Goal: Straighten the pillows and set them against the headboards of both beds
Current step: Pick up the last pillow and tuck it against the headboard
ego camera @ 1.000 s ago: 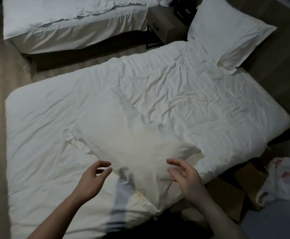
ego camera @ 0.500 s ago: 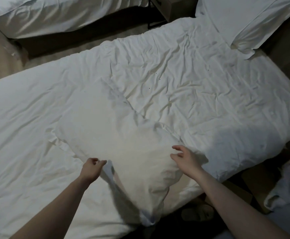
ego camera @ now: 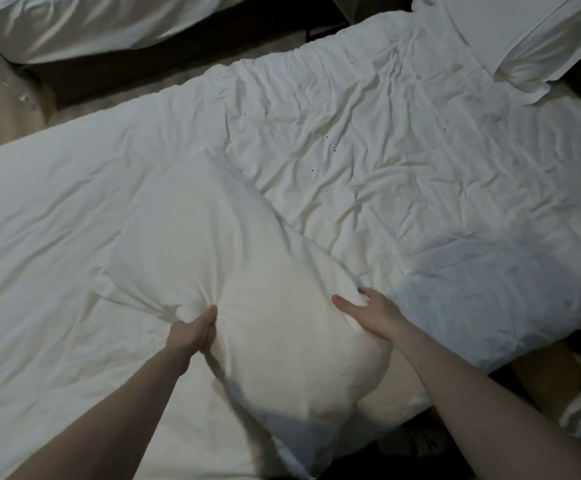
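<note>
Head view: the left hand (ego camera: 194, 332) is clenched on the near soft white pillow (ego camera: 247, 306); the right hand (ego camera: 374, 311) is laid flat, gripping its edge. Its long axis is judged diagonal; the other white pillow (ego camera: 524, 36) lies far right, where the headboard is judged to be.

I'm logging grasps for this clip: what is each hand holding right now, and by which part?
Both hold the near pillow. The left hand bunches fabric at its left edge; the right hand grips its right edge, fingers curled into it.

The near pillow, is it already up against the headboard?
No, the near pillow lies at the bed's near edge, gripped by the left hand and right hand.
</note>
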A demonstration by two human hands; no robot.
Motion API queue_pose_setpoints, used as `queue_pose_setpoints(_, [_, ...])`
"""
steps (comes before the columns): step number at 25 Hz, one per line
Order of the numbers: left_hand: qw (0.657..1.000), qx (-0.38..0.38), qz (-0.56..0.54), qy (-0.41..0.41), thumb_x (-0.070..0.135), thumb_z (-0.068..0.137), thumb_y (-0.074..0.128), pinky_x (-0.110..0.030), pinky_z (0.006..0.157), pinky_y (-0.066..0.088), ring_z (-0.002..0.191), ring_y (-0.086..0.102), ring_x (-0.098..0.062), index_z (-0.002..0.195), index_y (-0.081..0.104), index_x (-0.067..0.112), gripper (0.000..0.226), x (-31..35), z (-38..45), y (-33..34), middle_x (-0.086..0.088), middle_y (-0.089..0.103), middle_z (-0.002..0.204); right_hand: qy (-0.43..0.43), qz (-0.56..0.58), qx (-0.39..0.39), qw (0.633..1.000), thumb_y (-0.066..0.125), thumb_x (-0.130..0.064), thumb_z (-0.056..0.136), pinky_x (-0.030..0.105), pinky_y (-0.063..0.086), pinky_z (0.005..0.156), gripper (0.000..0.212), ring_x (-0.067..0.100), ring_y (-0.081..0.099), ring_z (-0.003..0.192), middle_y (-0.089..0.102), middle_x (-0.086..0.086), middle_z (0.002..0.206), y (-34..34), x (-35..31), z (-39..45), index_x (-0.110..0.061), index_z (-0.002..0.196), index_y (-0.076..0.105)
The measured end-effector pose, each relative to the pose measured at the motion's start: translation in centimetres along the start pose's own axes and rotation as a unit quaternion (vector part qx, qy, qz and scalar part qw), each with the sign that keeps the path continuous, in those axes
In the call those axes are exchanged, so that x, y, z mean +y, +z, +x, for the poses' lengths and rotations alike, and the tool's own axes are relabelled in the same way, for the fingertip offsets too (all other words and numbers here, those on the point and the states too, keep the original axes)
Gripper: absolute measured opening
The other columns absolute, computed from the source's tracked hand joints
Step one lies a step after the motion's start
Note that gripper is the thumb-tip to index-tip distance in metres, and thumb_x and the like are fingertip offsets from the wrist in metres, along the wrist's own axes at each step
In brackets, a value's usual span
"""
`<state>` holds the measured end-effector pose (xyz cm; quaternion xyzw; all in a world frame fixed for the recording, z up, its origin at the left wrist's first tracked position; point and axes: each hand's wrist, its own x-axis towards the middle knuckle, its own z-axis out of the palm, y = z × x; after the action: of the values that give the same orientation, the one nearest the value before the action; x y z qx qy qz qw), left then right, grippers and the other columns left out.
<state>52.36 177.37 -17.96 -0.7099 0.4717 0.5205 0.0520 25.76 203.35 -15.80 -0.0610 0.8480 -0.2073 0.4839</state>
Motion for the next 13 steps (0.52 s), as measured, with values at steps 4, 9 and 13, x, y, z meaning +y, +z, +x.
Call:
queue_pose_setpoints(4, [0.995, -0.02, -0.012, 0.096, 0.032, 0.093, 0.071, -0.035, 0.089, 0.048, 0.103, 0.065, -0.027, 0.112, 0.068, 0.013, 0.026, 0.8, -7.1, -1.5, 0.001, 0.073, 0.101, -0.066, 0.046, 0.009, 0.997, 0.084, -0.044, 0.074, 0.038, 0.055, 0.101, 0.063, 0.021, 0.07, 0.112, 0.075, -0.002, 0.121, -1.5, -1.2, -5.7, -0.021, 0.13, 0.069])
queue_pose_setpoints(9, [0.985, -0.124, 0.001, 0.116, 0.032, 0.094, 0.072, -0.03, 0.079, 0.056, 0.095, 0.076, -0.016, 0.099, 0.078, 0.012, 0.021, -3.0, -16.4, -3.4, 0.005, 0.082, 0.092, -0.05, 0.055, 0.053, 0.996, 0.085, -0.029, 0.068, 0.036, 0.049, 0.095, 0.046, 0.015, 0.065, 0.106, 0.07, -0.009, 0.115, -5.2, 2.6, -16.4, -0.029, 0.111, 0.068])
queue_pose_setpoints(13, [0.972, -0.185, 0.009, 0.147, 0.024, 0.09, 0.075, -0.039, 0.084, 0.06, 0.091, 0.078, -0.018, 0.099, 0.079, 0.01, 0.018, -2.8, -20.4, -3.9, -0.001, 0.083, 0.094, 0.057, 0.13, -0.031, 0.989, 0.084, -0.067, 0.063, 0.036, 0.052, 0.089, 0.065, 0.016, 0.067, 0.103, 0.069, -0.001, 0.122, -8.8, 4.6, -20.3, -0.027, 0.11, 0.066])
